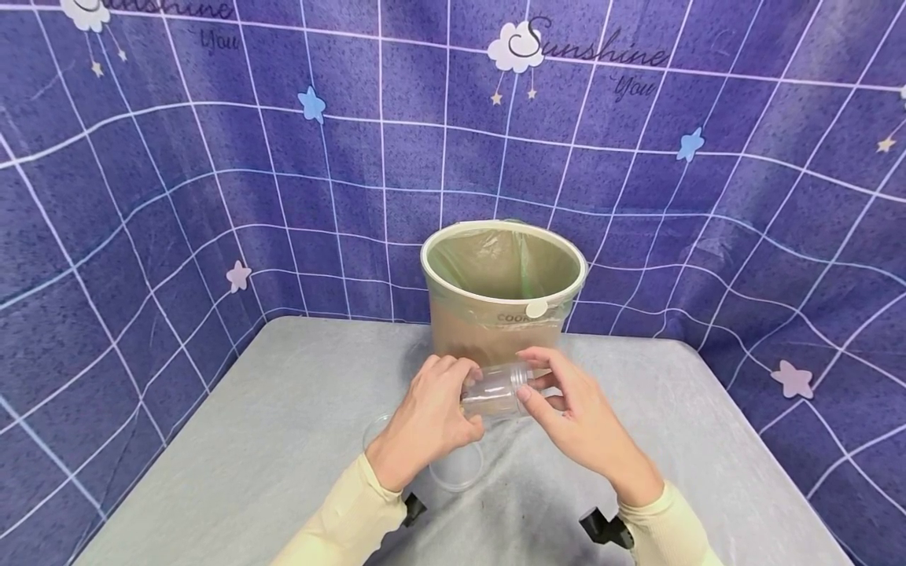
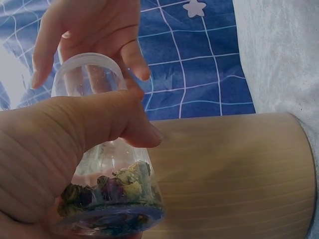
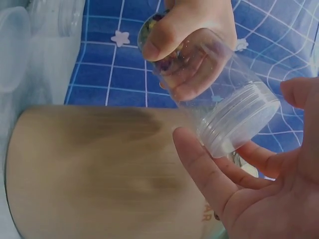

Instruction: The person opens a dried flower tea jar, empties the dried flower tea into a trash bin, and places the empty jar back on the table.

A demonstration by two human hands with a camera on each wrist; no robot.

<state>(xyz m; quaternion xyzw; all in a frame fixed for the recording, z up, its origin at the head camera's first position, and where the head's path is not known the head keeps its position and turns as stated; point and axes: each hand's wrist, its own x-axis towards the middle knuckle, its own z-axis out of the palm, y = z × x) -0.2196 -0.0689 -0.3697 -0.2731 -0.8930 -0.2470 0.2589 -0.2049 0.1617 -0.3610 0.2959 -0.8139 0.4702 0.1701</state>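
Note:
My left hand (image 1: 435,409) grips a clear plastic jar (image 1: 495,391) around its body, tilted on its side with the mouth toward my right hand. Dried flowers (image 2: 127,186), yellowish and dark purple, lie at the base end of the jar. Around the threaded mouth, my right hand (image 1: 583,420) has its fingers and thumb spread loosely, fingertips right at the rim. In the right wrist view the right palm faces the mouth. A round translucent lid (image 1: 456,469) lies on the table below the hands.
Just behind the hands stands a tan bin (image 1: 488,338) with a pale rim and a thin greenish liner. Another clear threaded container (image 3: 57,15) is on the grey table (image 1: 318,369), mostly hidden by my left hand in the head view. A blue gridded curtain (image 1: 340,204) surrounds the table.

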